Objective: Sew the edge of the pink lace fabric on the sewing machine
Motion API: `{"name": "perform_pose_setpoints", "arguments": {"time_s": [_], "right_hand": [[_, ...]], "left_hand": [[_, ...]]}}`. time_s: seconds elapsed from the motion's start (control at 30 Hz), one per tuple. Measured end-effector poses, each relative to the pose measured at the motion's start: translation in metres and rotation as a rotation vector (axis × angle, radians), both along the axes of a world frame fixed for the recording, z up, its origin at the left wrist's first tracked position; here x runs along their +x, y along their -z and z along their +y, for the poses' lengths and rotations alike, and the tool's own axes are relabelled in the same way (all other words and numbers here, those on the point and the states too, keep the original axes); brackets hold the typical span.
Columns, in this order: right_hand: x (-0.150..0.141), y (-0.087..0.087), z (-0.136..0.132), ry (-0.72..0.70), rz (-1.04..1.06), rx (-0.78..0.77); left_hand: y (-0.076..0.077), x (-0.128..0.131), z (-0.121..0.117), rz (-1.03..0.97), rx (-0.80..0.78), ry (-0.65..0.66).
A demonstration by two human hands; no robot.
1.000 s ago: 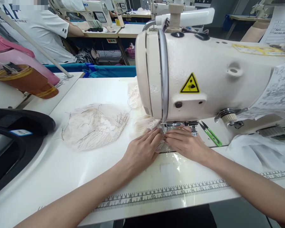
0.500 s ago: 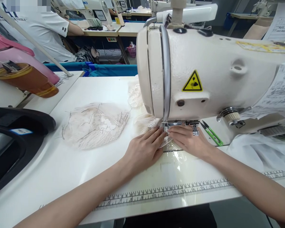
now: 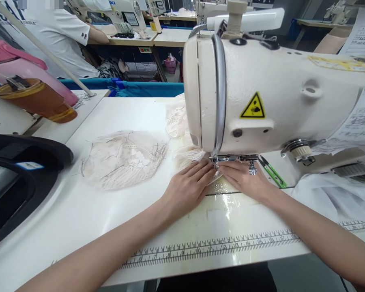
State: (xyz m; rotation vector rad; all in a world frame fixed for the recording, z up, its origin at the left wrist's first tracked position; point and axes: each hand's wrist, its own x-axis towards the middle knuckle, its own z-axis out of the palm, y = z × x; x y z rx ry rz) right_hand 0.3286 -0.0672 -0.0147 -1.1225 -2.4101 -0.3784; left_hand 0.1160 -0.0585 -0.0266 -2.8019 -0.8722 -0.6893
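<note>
Fingers (image 3: pixel 197 173), left hand (image 3: pixel 185 190) and right hand (image 3: pixel 249 180): close together, at lace (image 3: pixel 188 157) beneath the machine (image 3: pixel 273 85); tips partly hidden, any pinch cannot be told. Risk — puckered lace or nicked fingertip, should either stray inward. Nearby: snips (image 3: pixel 273 172), sheer piece (image 3: pixel 124 162), cloth (image 3: pixel 325 194). Obstruction — machine overhangs, hiding some lace.

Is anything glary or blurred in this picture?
Head view: white glare spots on the tabletop, nearer the camera than the left hand and right hand; head view, top left: a pixelated block above a co-worker's white shirt; head view, right: handwriting on the paper too smeared to read.
</note>
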Motion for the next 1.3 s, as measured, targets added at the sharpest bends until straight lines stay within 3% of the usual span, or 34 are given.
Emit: {"name": "perform_pose_setpoints", "arguments": {"time_s": [0.1,0.37,0.67,1.3], "right_hand": [[0.001,0.003,0.0,0.023,-0.056,0.032],[-0.004,0.016,0.001,-0.108,-0.062,-0.079],[-0.019,0.023,-0.002,-0.154,0.014,0.004],[-0.011,0.014,-0.007,-0.087,0.017,-0.014]], "left_hand": [[-0.002,-0.001,-0.001,0.0,0.006,0.059],[-0.006,-0.007,0.001,0.01,0.025,0.032],[-0.009,-0.009,0.003,0.041,-0.014,-0.004],[-0.001,-0.007,0.0,0.099,0.039,-0.016]]}}
